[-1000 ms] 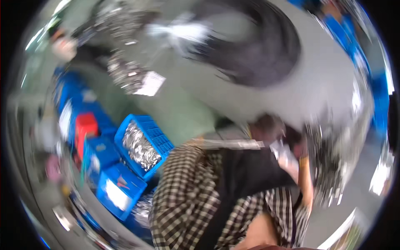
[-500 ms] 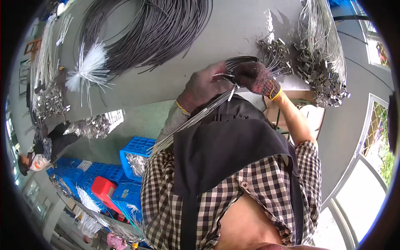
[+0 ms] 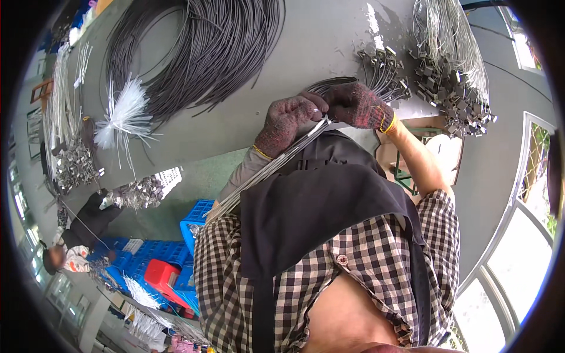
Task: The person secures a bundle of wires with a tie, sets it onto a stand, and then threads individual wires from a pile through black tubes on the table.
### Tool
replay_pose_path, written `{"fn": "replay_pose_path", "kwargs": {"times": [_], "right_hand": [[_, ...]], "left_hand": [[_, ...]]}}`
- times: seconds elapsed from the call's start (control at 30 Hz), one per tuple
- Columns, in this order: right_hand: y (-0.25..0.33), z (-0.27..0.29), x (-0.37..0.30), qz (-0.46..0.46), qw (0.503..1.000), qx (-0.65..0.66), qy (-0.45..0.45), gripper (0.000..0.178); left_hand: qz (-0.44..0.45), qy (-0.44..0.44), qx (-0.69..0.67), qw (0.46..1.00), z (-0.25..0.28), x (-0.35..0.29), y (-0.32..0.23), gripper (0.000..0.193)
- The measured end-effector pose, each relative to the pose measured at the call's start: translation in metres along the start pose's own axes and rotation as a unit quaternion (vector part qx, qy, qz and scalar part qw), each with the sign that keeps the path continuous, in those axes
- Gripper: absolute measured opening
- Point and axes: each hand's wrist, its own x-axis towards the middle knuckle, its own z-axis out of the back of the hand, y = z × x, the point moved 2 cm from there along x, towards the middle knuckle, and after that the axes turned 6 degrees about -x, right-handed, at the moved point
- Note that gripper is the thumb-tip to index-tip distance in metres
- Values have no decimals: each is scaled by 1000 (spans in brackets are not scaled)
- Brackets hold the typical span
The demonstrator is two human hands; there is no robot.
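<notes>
Both hands wear dark knitted gloves with red speckles and yellow cuffs. They meet over a bundle of thin cables at the table's near edge. The black part of the bundle [image 3: 338,82] curves away beyond my hands. Its silvery-grey ends [image 3: 265,172] slant down to the left across my apron. My right hand [image 3: 360,107] is closed round the bundle. Close beside it, my left hand [image 3: 287,125] has its fingers pinched together at a small white strip [image 3: 321,125] by the bundle. The fingertips partly hide the strip, and its exact shape cannot be made out.
A large coil of black cables [image 3: 220,50] lies on the grey table, with a tuft of white strips [image 3: 126,109] beside it. Cables with metal clips [image 3: 447,94] pile up at the right. Blue crates [image 3: 147,253] and a red container [image 3: 162,275] stand lower left, near another person [image 3: 76,253].
My left hand's fingers have drawn together near the white strip, which hung lower before. My right hand stays on the bundle. The view has shifted slightly.
</notes>
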Motion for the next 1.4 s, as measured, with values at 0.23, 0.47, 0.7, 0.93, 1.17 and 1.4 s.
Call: {"fn": "replay_pose_path", "kwargs": {"times": [0.23,0.47,0.7,0.93,1.17,1.4], "right_hand": [[-5,-5,-2,1,999,-18,-26,16],[-11,-2,-2,89,994,-53,-29,18],[-8,6,2,100,995,-11,-8,18],[-15,-4,-7,50,997,-26,-49,15],[-21,24,-35,65,980,-173,-72,47],[-57,1,-23,4,863,-476,-167,30]], "left_hand": [[-9,51,30,998,5,1,2,27],[103,16,14,994,7,-12,-7,30],[92,-1,-50,994,18,-14,-1,25],[242,88,228,939,19,-26,-38,32],[290,33,581,759,54,-16,6,27],[474,29,126,871,95,9,69,41]]}}
